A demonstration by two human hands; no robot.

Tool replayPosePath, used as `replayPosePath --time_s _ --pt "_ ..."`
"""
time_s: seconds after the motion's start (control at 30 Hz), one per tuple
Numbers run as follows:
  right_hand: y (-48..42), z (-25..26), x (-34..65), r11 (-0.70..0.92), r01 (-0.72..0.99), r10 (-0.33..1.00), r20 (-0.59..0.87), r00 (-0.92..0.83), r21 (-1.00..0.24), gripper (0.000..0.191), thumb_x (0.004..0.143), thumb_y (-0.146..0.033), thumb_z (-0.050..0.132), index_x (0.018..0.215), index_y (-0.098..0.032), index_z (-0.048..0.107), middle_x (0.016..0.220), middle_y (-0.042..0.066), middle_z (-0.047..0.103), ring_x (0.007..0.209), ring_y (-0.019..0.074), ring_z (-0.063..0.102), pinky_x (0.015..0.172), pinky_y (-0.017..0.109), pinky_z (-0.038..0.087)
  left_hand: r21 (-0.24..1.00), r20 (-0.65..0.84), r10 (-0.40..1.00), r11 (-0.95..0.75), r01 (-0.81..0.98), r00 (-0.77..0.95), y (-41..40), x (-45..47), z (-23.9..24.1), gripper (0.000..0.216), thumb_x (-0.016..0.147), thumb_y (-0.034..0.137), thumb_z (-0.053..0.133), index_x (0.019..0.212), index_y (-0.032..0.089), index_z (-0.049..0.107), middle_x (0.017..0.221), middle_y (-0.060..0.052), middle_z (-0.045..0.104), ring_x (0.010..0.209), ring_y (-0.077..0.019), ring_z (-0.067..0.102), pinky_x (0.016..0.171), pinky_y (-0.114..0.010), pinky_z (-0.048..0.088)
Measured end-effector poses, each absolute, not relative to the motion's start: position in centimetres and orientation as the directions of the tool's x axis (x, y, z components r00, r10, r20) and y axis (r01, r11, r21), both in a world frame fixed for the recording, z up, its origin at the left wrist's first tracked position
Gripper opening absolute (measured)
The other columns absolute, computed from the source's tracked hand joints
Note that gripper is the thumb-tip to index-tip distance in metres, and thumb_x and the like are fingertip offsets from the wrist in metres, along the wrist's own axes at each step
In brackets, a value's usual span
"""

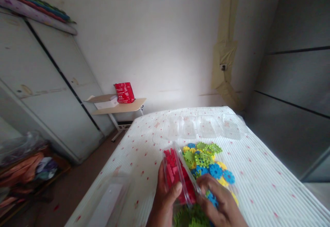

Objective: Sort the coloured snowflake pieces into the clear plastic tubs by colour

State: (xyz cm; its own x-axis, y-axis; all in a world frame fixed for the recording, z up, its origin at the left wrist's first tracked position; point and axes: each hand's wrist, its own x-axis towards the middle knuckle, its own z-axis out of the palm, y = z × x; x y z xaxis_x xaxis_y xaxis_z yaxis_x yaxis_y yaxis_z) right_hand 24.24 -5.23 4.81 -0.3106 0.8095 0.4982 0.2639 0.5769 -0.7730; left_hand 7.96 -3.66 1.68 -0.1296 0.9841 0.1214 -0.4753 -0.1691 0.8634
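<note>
My left hand (165,197) is wrapped round a clear plastic box (181,177), its thumb on the near side. Red toothed plastic pieces (170,158) fill the tilted box. A clear lid (186,164) stands at an angle along the box's right side, parted from it at the far end. My right hand (219,199) pinches the lid's near end. Beyond and right of the hands lies a heap of gear-shaped pieces: green (203,159), blue (215,170) and yellow (222,181). More green pieces (192,216) show below the box, partly hidden by the hands.
Several clear plastic trays (188,128) line the far part of the cloth-covered table (139,151). Another clear container (109,199) lies at the near left. Behind, a small table (129,106) bears a red bag (124,93) and a box (107,101). Cabinets flank both sides.
</note>
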Motion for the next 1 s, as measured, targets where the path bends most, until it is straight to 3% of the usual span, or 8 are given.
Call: replayPosePath --time_s 0.2,0.57,1.0 --pt "-4.8 4.5 24.8 0.572 0.404 0.803 0.587 -0.100 -0.714 0.017 0.081 -0.023 0.046 0.065 -0.022 0.045 0.068 0.000 0.058 0.058 0.0120 0.055 0.054 0.020 0.046 0.837 0.101 0.995 -0.100 -0.539 -0.027 -3.9 8.2 1.7 0.088 0.059 0.042 0.075 0.136 0.029 0.034 0.132 -0.010 0.051 0.125 -0.0337 0.042 0.102 -0.047 0.036" --pt "-2.3 4.8 27.3 0.205 0.307 0.927 0.285 0.245 -0.929 0.022 0.069 -0.038 0.060 0.072 -0.018 0.067 0.064 0.001 0.067 0.055 0.0157 0.059 0.049 0.021 0.046 0.901 0.005 0.996 -0.044 -0.432 -0.091 -3.6 7.5 2.8 0.084 0.058 0.037 0.076 0.133 0.025 0.039 0.139 -0.010 0.044 0.132 -0.0324 0.032 0.108 -0.046 0.026" --pt "-1.7 4.2 27.9 0.145 0.362 0.919 0.261 0.296 -0.921 0.027 0.069 -0.044 0.059 0.072 -0.018 0.067 0.064 0.001 0.067 0.054 0.0154 0.059 0.046 0.021 0.045 0.980 -0.048 0.990 0.021 -0.196 -0.134 -2.9 6.3 4.9 0.091 0.054 0.038 0.077 0.135 0.028 0.035 0.140 -0.008 0.042 0.123 -0.0296 0.044 0.100 -0.040 0.038"
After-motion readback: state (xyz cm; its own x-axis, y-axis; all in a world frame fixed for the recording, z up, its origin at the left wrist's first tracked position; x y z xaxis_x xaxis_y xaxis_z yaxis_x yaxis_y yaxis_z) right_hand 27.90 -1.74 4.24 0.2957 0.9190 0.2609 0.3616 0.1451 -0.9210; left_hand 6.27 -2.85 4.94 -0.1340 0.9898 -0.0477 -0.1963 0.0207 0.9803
